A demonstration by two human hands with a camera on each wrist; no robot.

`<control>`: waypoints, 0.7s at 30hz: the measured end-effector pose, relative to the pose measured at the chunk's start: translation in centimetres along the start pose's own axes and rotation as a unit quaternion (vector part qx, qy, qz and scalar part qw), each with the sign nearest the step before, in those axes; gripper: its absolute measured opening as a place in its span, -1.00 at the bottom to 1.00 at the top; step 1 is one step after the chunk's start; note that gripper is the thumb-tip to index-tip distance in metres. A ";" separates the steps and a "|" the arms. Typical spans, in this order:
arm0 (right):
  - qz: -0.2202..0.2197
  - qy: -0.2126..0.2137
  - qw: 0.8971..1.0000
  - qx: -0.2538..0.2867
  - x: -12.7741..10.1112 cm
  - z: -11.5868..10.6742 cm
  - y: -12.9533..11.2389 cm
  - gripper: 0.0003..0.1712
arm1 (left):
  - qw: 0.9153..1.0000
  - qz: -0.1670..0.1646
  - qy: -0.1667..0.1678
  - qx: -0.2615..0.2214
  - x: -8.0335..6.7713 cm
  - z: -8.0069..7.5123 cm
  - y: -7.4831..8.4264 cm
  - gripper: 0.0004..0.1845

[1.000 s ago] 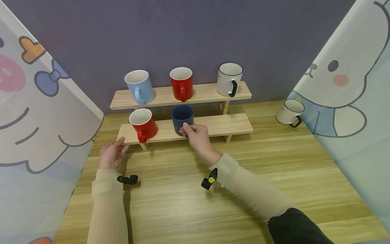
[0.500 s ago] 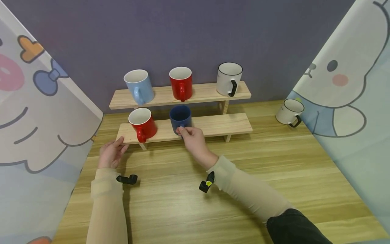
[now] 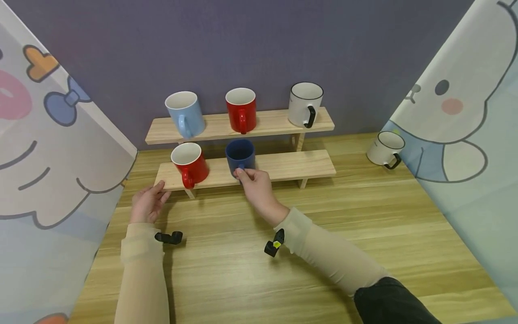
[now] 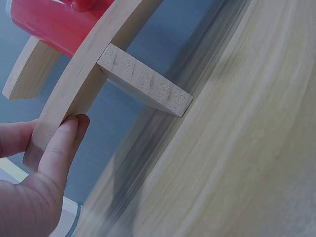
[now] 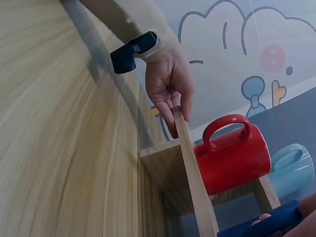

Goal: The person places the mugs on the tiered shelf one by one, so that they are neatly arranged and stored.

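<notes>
A two-tier wooden shelf (image 3: 291, 163) stands at the back of the table. On its lower board are a red mug (image 3: 189, 164) and a dark blue mug (image 3: 240, 154). My right hand (image 3: 243, 174) pinches the blue mug's handle at the front. In the right wrist view only a bit of the blue mug (image 5: 269, 223) shows at the bottom edge. My left hand (image 3: 161, 190) holds the left end of the lower board (image 4: 79, 79), thumb (image 4: 61, 145) against its edge, with the red mug (image 4: 49, 22) just above. The right wrist view shows the left hand (image 5: 170, 91) at the board's end.
The upper board carries a light blue mug (image 3: 185, 113), a red mug (image 3: 241, 109) and a white mug with a black handle (image 3: 305, 104). Another white mug (image 3: 385, 148) stands on the table at the right. Printed cloth panels (image 3: 48, 148) close in both sides.
My right hand has shifted slightly left and nearer at the blue mug's handle, and the mug has turned a little with it. The left hand has stayed on the board's end.
</notes>
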State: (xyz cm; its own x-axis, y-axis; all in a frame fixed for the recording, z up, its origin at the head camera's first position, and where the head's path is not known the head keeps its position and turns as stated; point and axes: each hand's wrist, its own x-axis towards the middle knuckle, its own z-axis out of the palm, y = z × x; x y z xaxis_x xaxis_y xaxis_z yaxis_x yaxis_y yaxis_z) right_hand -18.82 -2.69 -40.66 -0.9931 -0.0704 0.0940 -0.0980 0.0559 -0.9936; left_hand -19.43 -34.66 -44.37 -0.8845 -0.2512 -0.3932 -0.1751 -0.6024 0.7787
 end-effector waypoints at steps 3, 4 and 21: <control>-0.003 -0.010 1.000 -0.011 -0.1 -0.3 -0.1 -0.64 | 1.000 0.000 0.002 -0.002 0.0 0.0 0.0 -0.80; -0.004 -0.011 1.000 -0.014 -0.1 -0.4 0.0 -0.64 | 1.000 0.000 0.003 -0.002 0.0 0.0 0.0 -0.79; -0.016 -0.009 1.000 -0.025 -0.2 -4.6 -0.1 -0.66 | 1.000 0.002 -0.002 0.000 0.0 0.0 0.1 -0.77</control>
State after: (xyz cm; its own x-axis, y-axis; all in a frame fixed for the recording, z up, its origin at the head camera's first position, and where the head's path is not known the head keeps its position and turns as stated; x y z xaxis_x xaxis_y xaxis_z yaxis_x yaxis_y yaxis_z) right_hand -18.95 1.86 -40.27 -0.9880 -0.0909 0.1248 -0.1340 0.1023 -0.9857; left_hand -19.43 -34.71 -44.35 -0.8869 -0.2502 -0.3884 -0.1722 -0.6011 0.7804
